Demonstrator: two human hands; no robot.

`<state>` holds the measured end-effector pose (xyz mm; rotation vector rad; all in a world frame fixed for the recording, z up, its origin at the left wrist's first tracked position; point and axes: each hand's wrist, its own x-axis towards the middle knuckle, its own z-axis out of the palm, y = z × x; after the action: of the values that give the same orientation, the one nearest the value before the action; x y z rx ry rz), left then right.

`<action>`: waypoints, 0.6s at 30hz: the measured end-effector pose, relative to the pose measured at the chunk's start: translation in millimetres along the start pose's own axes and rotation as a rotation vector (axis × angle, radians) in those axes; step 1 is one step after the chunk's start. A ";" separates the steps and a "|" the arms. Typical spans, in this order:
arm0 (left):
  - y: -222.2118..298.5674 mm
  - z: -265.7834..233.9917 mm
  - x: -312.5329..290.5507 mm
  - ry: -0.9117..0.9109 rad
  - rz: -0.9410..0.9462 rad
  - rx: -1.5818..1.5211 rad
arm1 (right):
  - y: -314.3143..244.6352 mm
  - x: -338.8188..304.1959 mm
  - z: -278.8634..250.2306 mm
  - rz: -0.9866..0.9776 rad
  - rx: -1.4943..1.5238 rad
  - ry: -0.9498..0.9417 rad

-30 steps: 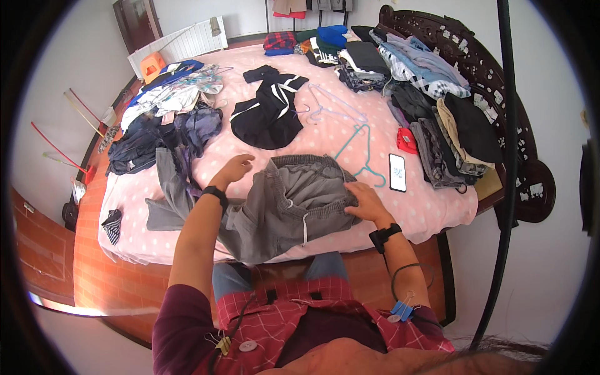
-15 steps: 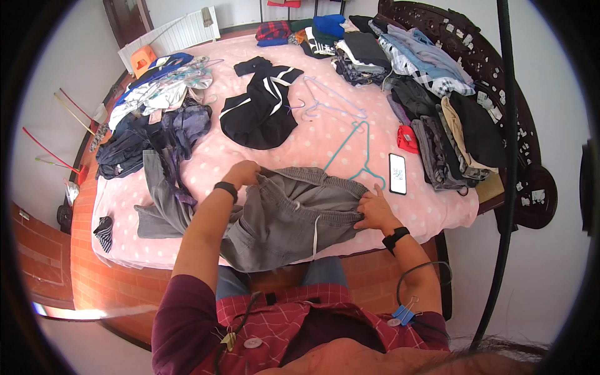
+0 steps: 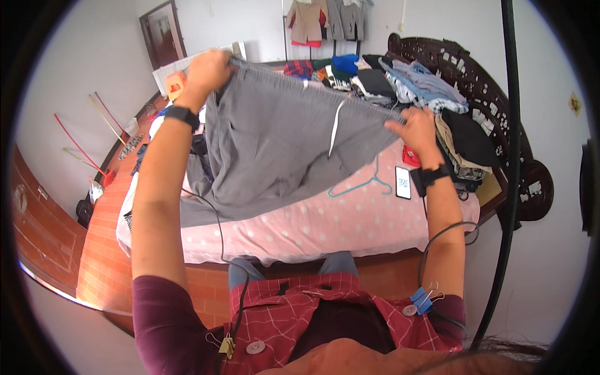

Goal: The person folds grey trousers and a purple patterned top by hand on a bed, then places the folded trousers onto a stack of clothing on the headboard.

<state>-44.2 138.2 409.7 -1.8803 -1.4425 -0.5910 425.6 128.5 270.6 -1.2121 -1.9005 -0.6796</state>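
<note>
Grey trousers (image 3: pixel 281 137) hang stretched between my two hands above the bed, their elastic waistband uppermost and a white drawstring dangling from it. My left hand (image 3: pixel 209 72) grips one end of the waistband, higher up and farther away. At the other end, my right hand (image 3: pixel 417 131) is closed on the waistband, lower and nearer. The legs of the trousers trail down to the left over the bed. Below the right part of the cloth, a teal hanger (image 3: pixel 362 185) lies on the pink bedspread (image 3: pixel 300 234), partly covered from view.
A phone (image 3: pixel 403 182) and a red folded item (image 3: pixel 410 156) lie at the bed's right side. Folded clothes (image 3: pixel 425 87) are stacked along the dark carved headboard (image 3: pixel 531 144). Brooms and mops (image 3: pixel 81 150) lean at the left wall. A black cable (image 3: pixel 220 231) hangs before me.
Both hands have lifted the trousers off the bed, up and away from me, spreading the waistband wide. The view has tilted up, showing coats on a rack at the back.
</note>
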 end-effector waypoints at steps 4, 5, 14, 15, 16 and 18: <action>-9.8 -126.2 35.5 0.369 -0.041 0.137 | -25.8 92.4 -119.6 0.091 -0.122 0.242; -6.0 -154.6 38.7 0.406 -0.071 0.153 | -33.6 107.2 -142.6 0.202 -0.188 0.304; -4.3 -371.4 42.0 0.980 -0.093 0.119 | -92.8 163.9 -351.9 0.333 -0.195 0.864; -5.3 -386.2 41.5 0.981 -0.093 0.117 | -88.6 165.3 -361.1 0.314 -0.077 0.854; -2.9 -387.7 42.2 0.940 -0.172 -0.019 | -81.0 167.3 -373.2 0.293 0.010 0.837; -20.7 -376.1 44.0 0.908 -0.136 -0.142 | -107.1 157.8 -376.9 0.163 0.217 0.854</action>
<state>-32.4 -111.4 694.9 -1.3002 -0.9199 -1.4131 407.7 -122.6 609.8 -0.7435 -1.1124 -0.7241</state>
